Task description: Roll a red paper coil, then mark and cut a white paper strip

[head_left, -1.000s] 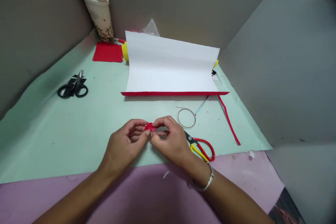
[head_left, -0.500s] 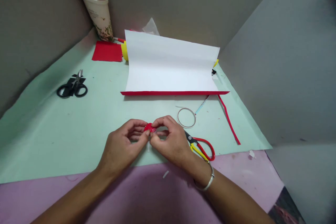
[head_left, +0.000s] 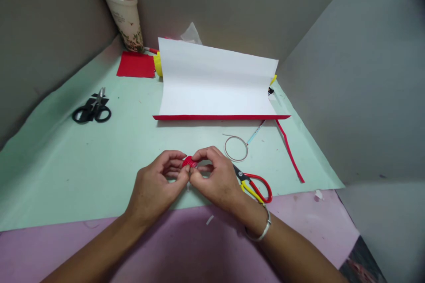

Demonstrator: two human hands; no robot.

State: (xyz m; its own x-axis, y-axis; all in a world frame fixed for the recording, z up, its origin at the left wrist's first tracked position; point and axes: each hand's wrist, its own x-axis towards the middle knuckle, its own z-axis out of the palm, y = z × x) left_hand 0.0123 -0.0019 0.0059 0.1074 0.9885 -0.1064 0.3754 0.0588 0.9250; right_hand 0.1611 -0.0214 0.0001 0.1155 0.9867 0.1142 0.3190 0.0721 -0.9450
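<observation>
Between my two hands is a small red piece with a pale dotted pattern (head_left: pixel 188 161); its exact kind does not show. My left hand (head_left: pixel 159 181) pinches it from the left with thumb and fingers. From the other side my right hand (head_left: pixel 214 174) grips it, thumb tip close to the left thumb. A short whitish strip (head_left: pixel 188 187) shows just below the fingertips. Partly under my right hand lie scissors with red and yellow handles (head_left: pixel 260 185). A coil of thin wire (head_left: pixel 236 148) rests just beyond that hand.
A white sheet with a red front edge (head_left: pixel 217 84) stands curved at the back. Black-handled scissors (head_left: pixel 94 110) lie at left, near a red sheet (head_left: pixel 136 64) and a tall cup (head_left: pixel 123 15). At right is a red strip (head_left: pixel 290 152). Walls bound the back and right.
Almost nothing differs. My left thumb and hand have shifted very slightly around the red piece; the whitish strip below shows a little less.
</observation>
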